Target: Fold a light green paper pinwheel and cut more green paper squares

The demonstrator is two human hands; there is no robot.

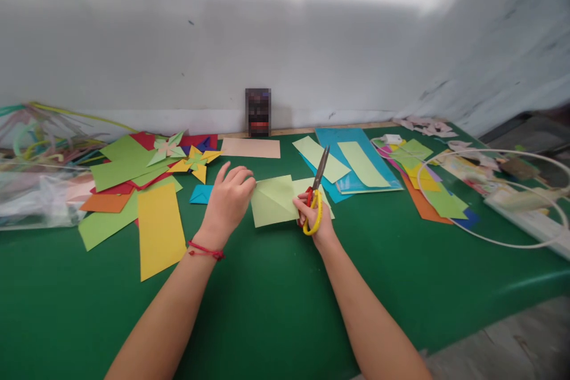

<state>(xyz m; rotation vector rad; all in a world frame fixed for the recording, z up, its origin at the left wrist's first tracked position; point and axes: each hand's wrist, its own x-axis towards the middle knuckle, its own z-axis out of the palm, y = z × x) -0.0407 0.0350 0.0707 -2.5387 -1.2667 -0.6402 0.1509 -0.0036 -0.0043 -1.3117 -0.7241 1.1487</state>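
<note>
My right hand (318,219) is closed around a pair of scissors (317,193) with red and yellow handles. The blades point up and away and look nearly together. Beside its fingertips is the right edge of a creased pale green sheet of paper (274,202); whether they also pinch it, I cannot tell. My left hand (231,196), a red cord around the wrist, hovers at the sheet's left edge with its fingers bent and apart. Part of another pale green piece (329,208) shows behind my right hand.
On the green table (267,309), a yellow sheet (161,231), green sheets (120,160) and folded paper stars (196,161) lie left. Behind are a pink strip (250,148) and a blurred dark object (258,111). A blue packet (374,151), coloured papers (436,190) and a white cable (499,244) lie right.
</note>
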